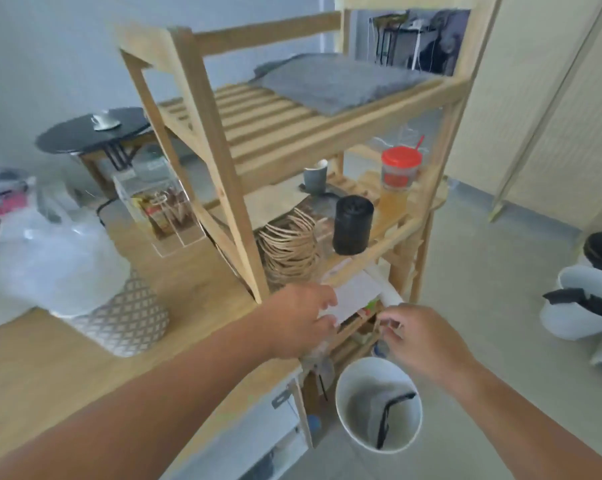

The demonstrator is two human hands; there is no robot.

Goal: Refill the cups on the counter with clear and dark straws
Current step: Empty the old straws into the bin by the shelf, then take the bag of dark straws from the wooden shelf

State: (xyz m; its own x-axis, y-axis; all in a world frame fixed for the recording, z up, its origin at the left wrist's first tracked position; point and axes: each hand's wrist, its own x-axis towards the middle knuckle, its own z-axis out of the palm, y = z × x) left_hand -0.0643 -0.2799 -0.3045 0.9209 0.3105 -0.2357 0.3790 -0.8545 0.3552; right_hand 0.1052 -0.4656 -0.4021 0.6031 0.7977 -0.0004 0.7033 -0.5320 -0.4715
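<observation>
At the lower tier of the wooden shelf unit (327,140), beside the worktop (84,358), both hands reach in among blurred supplies. The left hand (301,318) lies with its fingers partly curled against a pale, flat packet (356,296); whether that grip is closed on the packet or only resting on it, I cannot tell. The right hand (420,337) has thumb and forefinger pinched close together near the shelf edge, but what lies between them is too smeared to make out. No clear or dark straws can be picked out with any certainty, and no cups to be refilled are plainly visible on the worktop; the straw stock is probably in this lower tier, possibly in the packet.

Straws, by judgement, are very light, thin-walled and smooth, so they slide apart and kink if squeezed hard. A bundle is best taken round its middle with a loose, encircling hold; a wrapped pack by its long edges.

The shelf is raw slatted pine. Above the hands stand a matt black ribbed cylinder (352,225), a red-lidded plastic jar (400,174) and a coil of tan paper-bag handles (289,245). A grey folded cloth (337,84) lies on the upper tier. A glossy white bucket (344,420) stands on the floor below.
</observation>
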